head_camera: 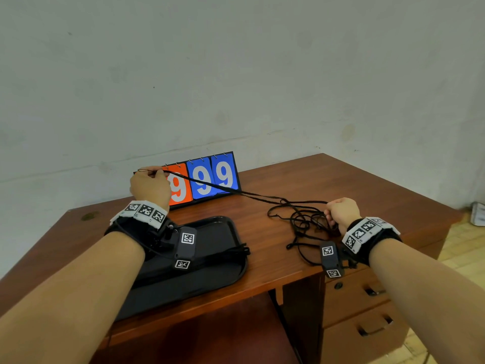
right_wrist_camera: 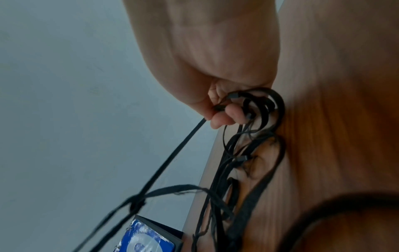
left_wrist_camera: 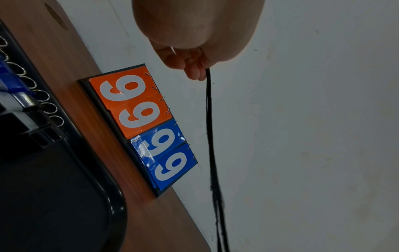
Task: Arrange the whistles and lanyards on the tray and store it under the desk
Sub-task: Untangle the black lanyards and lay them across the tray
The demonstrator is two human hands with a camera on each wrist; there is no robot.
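Observation:
A black lanyard cord (head_camera: 210, 183) is stretched taut above the desk between my two hands. My left hand (head_camera: 157, 174) pinches one end of it in front of the scoreboard; the left wrist view shows the fingertips (left_wrist_camera: 197, 75) on the lanyard cord (left_wrist_camera: 209, 119). My right hand (head_camera: 329, 216) grips the other end, fingers (right_wrist_camera: 224, 117) curled round it, above a tangle of black lanyards (head_camera: 301, 224) lying on the desk. The black tray (head_camera: 231, 274) lies under my left forearm with a bundle of lanyards (head_camera: 236, 250) on it. Whistles with key rings (left_wrist_camera: 23, 97) lie in a row on the tray.
A flip scoreboard (head_camera: 204, 179) showing 9s stands at the back of the wooden desk (head_camera: 354, 179) against the wall. Drawers with handles (head_camera: 372, 329) are under the desk's right side. An open knee space (head_camera: 210, 337) lies below the tray.

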